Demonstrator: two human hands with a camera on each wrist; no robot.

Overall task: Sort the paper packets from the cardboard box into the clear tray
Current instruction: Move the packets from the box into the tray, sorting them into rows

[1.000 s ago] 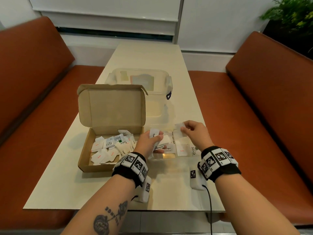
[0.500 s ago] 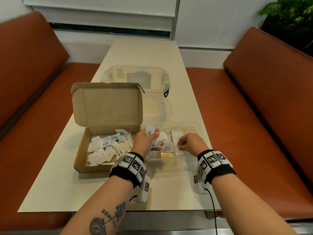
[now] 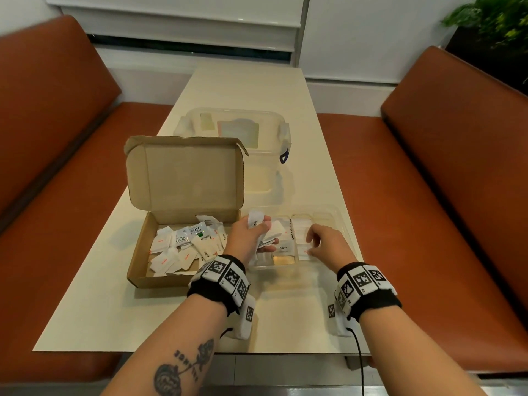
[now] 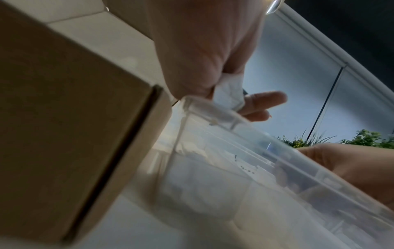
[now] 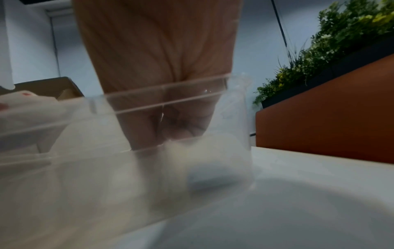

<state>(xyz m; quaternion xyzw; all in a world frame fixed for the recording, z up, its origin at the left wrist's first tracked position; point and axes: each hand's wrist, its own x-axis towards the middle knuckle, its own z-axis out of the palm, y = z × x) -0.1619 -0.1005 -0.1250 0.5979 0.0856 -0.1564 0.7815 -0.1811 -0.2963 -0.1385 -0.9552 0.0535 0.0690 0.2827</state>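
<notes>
The right hand [image 3: 324, 242] has dropped from mid-frame into the clear tray [image 3: 344, 224], fingers curled down; its grip is hidden. The left hand [image 3: 251, 237] pinches several paper packets [image 3: 255, 219] at centre, so sorting continues.

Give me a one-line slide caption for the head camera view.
Left hand grips paper packets while right hand reaches into the clear tray.

The right hand [image 3: 325, 242] dropped from above the tray [image 3: 344, 224] into a compartment beside the left hand [image 3: 251, 238], its pinched packet no longer seen.
</notes>
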